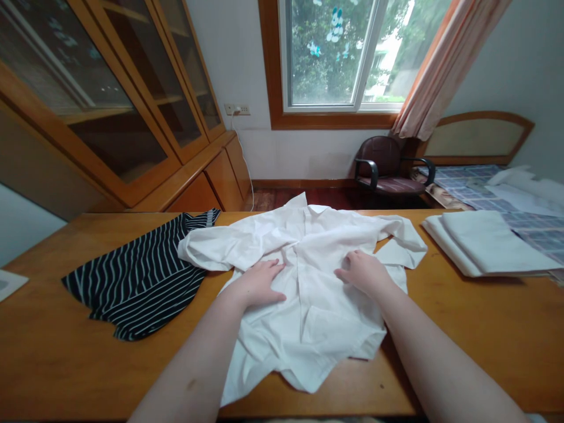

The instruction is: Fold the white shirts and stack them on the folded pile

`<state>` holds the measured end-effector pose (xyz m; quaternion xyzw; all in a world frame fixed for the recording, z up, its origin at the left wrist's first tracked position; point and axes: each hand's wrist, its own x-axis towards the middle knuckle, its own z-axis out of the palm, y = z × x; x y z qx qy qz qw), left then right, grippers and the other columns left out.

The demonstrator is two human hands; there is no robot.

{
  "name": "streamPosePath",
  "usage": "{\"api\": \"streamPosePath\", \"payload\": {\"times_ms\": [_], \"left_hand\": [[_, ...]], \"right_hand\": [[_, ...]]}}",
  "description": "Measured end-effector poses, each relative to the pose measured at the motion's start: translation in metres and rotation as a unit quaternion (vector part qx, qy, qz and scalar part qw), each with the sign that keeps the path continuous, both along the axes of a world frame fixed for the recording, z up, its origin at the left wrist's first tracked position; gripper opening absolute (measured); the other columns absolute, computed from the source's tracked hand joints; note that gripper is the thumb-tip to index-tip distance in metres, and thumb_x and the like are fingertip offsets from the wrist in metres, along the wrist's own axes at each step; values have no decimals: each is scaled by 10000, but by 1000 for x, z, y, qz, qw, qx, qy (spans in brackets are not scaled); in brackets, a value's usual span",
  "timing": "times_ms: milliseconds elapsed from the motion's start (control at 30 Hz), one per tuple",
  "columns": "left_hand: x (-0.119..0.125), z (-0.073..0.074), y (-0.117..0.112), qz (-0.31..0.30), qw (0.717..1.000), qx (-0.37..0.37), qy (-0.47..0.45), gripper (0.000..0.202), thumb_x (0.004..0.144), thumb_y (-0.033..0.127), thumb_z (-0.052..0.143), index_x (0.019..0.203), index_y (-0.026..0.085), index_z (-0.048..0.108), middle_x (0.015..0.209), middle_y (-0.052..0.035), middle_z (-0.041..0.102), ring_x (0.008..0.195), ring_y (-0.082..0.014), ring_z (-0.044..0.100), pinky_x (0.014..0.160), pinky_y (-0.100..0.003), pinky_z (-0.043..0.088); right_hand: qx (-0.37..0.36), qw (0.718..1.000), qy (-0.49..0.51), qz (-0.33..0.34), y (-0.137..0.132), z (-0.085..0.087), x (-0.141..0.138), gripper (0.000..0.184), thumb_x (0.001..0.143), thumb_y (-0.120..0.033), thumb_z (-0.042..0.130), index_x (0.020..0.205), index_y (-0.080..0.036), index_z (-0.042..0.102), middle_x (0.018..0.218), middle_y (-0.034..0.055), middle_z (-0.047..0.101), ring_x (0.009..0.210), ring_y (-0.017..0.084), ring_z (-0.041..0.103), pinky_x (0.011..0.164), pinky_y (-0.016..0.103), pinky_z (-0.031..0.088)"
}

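A rumpled white shirt (308,317) lies spread on the wooden table (462,329) in front of me. My left hand (259,281) rests flat on the shirt's middle, fingers stretched out toward the placket. My right hand (363,271) lies on the cloth just to the right, fingers curled a little and pressed against the fabric near the placket; whether it pinches cloth is not clear.
A black garment with white stripes (141,276) lies at the left. Folded white cloth (484,247) is stacked at the right. A paper corner (9,283) shows at the far left. Behind the table stand a dark armchair (388,167), a wooden cabinet (132,106) and a bed (506,188).
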<state>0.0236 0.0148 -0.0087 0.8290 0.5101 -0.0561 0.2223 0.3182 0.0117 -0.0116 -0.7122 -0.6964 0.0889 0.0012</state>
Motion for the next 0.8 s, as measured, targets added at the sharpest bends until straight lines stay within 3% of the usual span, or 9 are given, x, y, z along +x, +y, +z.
{"api": "streamPosePath", "payload": {"times_ms": [67,133,233,300,367,433,567,633,800], "left_hand": [[6,7,-4,54,998,28,-15,545,767,539,517,1216,234,561,1296,-90,540,1189,-264,488,998,-361,354],[14,13,-6,129,991,45,-3,391,832,487,441,1041,221,637,1045,-87,662,980,-250,605,868,-352,437],[25,16,-7,167,978,122,1,312,855,402,430,1006,217,631,980,-83,669,935,-241,612,840,-350,446],[30,13,-7,123,970,207,-16,366,830,377,492,1153,228,574,1224,-92,579,1152,-252,506,985,-372,359],[30,6,-5,83,967,240,-10,575,775,411,574,1312,240,458,1449,-88,360,1337,-277,293,1099,-418,196],[27,-2,-4,74,980,187,17,784,729,480,610,1415,249,311,1524,-89,192,1389,-301,156,1116,-474,104],[18,-14,0,62,996,40,44,990,677,601,602,1471,260,119,1532,-120,135,1400,-293,120,1098,-494,134],[14,-19,3,57,997,34,43,976,686,633,572,1470,274,116,1537,-110,106,1407,-280,79,1102,-486,113],[6,-33,23,86,993,68,33,737,836,598,373,1464,279,157,1543,-83,77,1411,-249,37,1109,-481,58]], "right_hand": [[-35,998,-5,-44,-1,1,-2,433,791,-568,487,829,-173,659,846,128,661,805,271,615,690,348,422],[-3,998,-2,-63,-1,1,-4,427,848,-534,415,842,-182,657,823,122,666,804,262,617,698,348,427],[134,991,-7,10,0,-4,-8,404,853,-440,470,1109,-152,592,1149,158,606,1083,286,532,899,382,378],[188,979,-17,77,1,-11,-10,601,798,-444,561,1304,-139,452,1402,163,403,1290,318,335,1032,434,248],[161,980,-20,119,1,-16,-11,750,762,-479,594,1394,-165,339,1476,139,293,1347,332,230,1065,483,166],[88,986,-12,138,-1,-16,-11,736,766,-510,570,1392,-191,348,1441,132,365,1314,324,304,1046,485,201],[1,994,-14,106,-6,-9,-13,522,813,-574,463,1151,-195,582,1138,144,623,1082,302,538,924,420,341],[6,994,-19,105,-7,-9,-14,513,823,-575,450,1121,-183,594,1122,147,627,1071,298,543,926,410,339],[73,991,-28,112,-2,-9,-14,578,821,-489,518,1296,-164,466,1387,156,429,1269,324,366,1013,435,260]]}}
